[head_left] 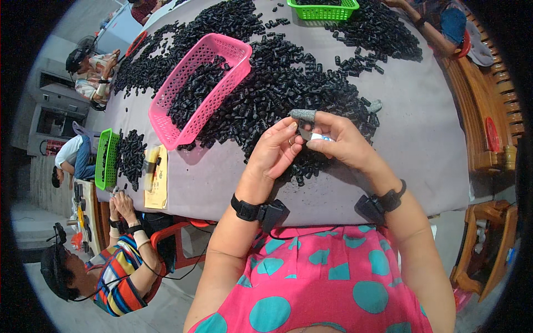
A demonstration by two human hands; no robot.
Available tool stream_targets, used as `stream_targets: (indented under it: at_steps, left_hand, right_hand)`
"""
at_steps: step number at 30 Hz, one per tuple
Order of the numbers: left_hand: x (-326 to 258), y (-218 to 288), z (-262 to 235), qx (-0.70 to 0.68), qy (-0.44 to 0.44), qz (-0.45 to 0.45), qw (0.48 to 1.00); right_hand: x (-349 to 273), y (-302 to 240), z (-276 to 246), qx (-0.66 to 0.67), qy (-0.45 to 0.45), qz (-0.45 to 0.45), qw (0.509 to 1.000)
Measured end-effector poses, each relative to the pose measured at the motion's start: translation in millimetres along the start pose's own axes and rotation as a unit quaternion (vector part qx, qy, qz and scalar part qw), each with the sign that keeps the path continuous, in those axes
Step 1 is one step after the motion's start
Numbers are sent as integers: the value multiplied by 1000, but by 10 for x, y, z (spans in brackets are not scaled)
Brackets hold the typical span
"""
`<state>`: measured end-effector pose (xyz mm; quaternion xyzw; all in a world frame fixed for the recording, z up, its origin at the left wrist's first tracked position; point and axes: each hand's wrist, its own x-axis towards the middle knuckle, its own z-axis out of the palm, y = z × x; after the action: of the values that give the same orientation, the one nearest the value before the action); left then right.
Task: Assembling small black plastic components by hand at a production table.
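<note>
My left hand [272, 149] and my right hand [345, 142] meet over the near edge of a large pile of small black cylindrical plastic parts [277, 83]. A grey finger cot [303, 115] covers my right index finger. Between that finger and my right thumb sits a small white piece with blue marks [319, 137]. My left thumb and fingertips are pinched right beside it; what they grip is too small and dark to make out. Another grey finger cot-like piece [375, 105] lies at the pile's right edge. Both my wrists wear black straps with boxes.
A pink basket [244, 53] of black parts rests tilted on the pile. Green baskets stand at the far edge [350, 12] and at the left [105, 177]. A yellowish card [157, 191] lies on the grey-covered table [211, 188]. Several other people sit around it.
</note>
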<state>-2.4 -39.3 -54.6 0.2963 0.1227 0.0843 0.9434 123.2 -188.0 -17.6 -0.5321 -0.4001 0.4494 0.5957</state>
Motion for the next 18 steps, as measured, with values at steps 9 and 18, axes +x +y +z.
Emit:
stream_targets:
  at_steps: [9, 18]
  left_hand:
    - [-23, 24, 61, -25, -20, -12, 999]
    - [-3, 14, 54, -44, -29, -11, 999]
  right_hand:
    - [-14, -19, -15, -12, -8, -2, 1000]
    - [-7, -5, -25, 4, -26, 3, 1000]
